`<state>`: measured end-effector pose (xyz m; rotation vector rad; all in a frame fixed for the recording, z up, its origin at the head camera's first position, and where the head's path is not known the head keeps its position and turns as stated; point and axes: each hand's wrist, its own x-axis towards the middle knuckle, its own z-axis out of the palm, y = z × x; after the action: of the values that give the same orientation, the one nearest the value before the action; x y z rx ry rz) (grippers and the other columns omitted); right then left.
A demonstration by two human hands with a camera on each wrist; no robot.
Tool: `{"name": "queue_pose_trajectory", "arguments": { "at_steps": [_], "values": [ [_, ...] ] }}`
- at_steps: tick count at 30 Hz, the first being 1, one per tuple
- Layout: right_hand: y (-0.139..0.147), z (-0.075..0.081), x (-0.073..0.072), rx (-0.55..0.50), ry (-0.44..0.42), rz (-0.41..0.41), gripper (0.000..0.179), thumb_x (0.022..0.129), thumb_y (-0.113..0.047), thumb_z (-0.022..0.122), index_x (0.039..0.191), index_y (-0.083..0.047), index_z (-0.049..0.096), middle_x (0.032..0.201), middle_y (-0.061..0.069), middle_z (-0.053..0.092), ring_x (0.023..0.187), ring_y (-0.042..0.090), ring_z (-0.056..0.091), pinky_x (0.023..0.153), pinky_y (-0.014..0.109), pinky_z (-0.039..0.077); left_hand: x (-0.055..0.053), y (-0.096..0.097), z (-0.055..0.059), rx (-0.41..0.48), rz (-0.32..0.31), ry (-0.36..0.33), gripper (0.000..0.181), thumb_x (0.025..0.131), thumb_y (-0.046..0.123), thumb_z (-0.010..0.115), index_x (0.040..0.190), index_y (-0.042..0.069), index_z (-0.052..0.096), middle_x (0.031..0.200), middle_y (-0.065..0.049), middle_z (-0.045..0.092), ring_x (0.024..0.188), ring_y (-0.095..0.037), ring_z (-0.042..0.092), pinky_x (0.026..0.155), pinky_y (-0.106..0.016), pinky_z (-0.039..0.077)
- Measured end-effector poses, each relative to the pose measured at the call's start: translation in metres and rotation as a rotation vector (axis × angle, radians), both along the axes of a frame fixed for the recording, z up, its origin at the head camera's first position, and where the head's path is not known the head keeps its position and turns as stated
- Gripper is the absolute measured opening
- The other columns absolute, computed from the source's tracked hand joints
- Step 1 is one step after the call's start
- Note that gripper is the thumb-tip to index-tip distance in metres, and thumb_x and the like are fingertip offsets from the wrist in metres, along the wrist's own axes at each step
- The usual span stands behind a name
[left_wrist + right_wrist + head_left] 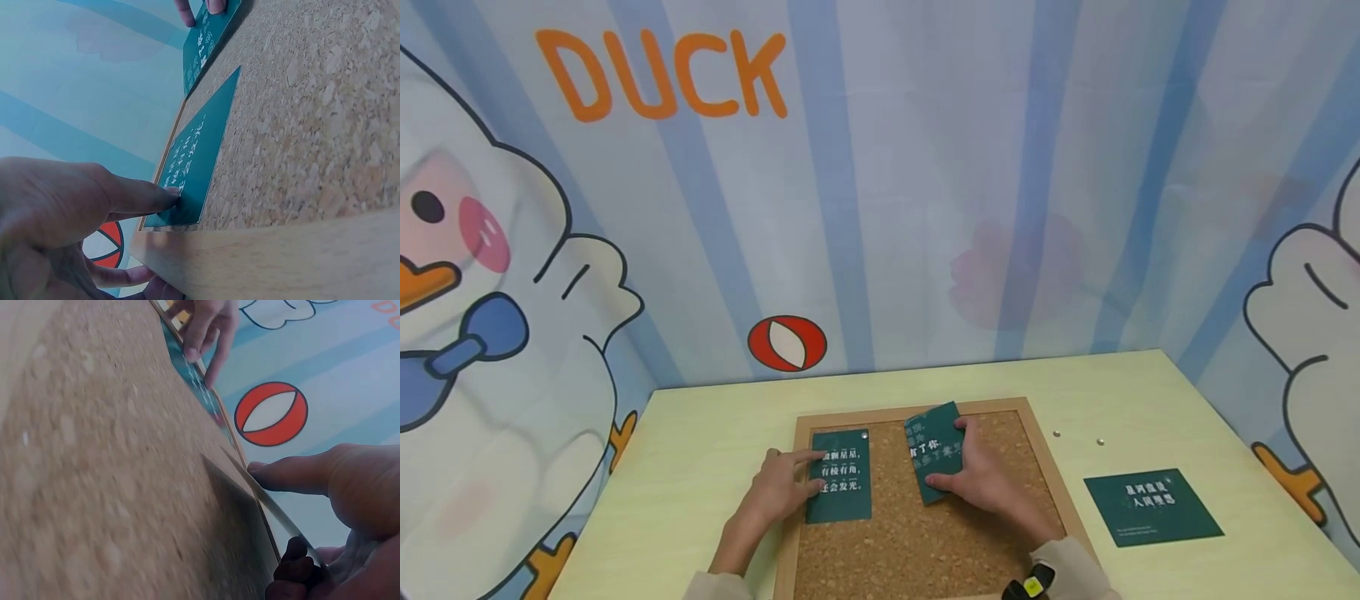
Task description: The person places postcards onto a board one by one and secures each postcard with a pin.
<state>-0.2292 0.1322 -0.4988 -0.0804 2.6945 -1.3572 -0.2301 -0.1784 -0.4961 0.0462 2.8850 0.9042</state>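
Observation:
A dark green card [842, 504] with white Chinese writing lies at the upper left of a wood-framed cork board [880, 558], a small pin [865, 435] at its top right corner. Fingertips of my left hand [781, 485] rest on this card's left side; in the left wrist view other fingers [128, 275] reach round the outside of the frame. My right hand [988, 475] grips a second green card [934, 475] between thumb and fingers. Tilted, this card is raised off the cork and casts a shadow [234, 500] in the right wrist view.
Two small pins, one nearer [1101, 442] and one farther [1057, 433], lie on the pale table [1150, 400] right of the board. A third green card [1153, 525] lies flat beyond them. Behind the table hangs a striped backdrop [910, 208] with duck drawings.

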Motion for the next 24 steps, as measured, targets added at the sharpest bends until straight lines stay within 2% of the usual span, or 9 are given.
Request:
{"name": "queue_pose_trajectory", "arguments": {
  "at_steps": [5,9,18,24],
  "values": [
    [-0.011,-0.001,0.004,-0.029,0.019,0.003,0.100,0.082,-0.022,0.092,0.153,0.001,0.025,0.145,0.033,0.044,0.133,0.046,0.047,0.107,0.064,0.038,0.000,0.000,0.001,-0.006,-0.003,-0.002,0.044,0.092,0.019,0.081,0.134,0.012,0.070,0.122,-0.029,0.052,0.097,-0.036,0.054,0.084,-0.059,0.052],
    [-0.017,-0.005,0.005,-0.012,0.033,0.002,0.100,0.081,-0.023,0.093,0.152,0.004,0.028,0.146,0.032,0.043,0.134,0.046,0.046,0.108,0.063,0.037,0.000,0.001,0.001,-0.006,-0.007,0.004,0.044,0.092,0.019,0.080,0.135,0.011,0.070,0.122,-0.029,0.052,0.096,-0.036,0.054,0.082,-0.057,0.053],
    [-0.026,-0.006,0.008,0.123,0.024,0.008,0.104,0.083,-0.043,0.089,0.153,0.003,0.028,0.143,0.033,0.049,0.128,0.044,0.054,0.102,0.062,0.044,0.000,0.000,0.000,-0.004,-0.010,0.009,0.044,0.092,0.019,0.080,0.134,0.011,0.070,0.120,-0.028,0.053,0.098,-0.036,0.054,0.085,-0.060,0.052],
    [-0.028,-0.004,0.011,0.269,0.027,0.049,0.109,0.082,-0.056,0.084,0.155,0.003,0.029,0.137,0.031,0.058,0.118,0.042,0.062,0.095,0.059,0.050,0.000,0.000,0.000,-0.007,-0.005,0.010,0.044,0.092,0.019,0.081,0.134,0.011,0.070,0.121,-0.028,0.052,0.099,-0.036,0.053,0.085,-0.061,0.052]
  ]
}}
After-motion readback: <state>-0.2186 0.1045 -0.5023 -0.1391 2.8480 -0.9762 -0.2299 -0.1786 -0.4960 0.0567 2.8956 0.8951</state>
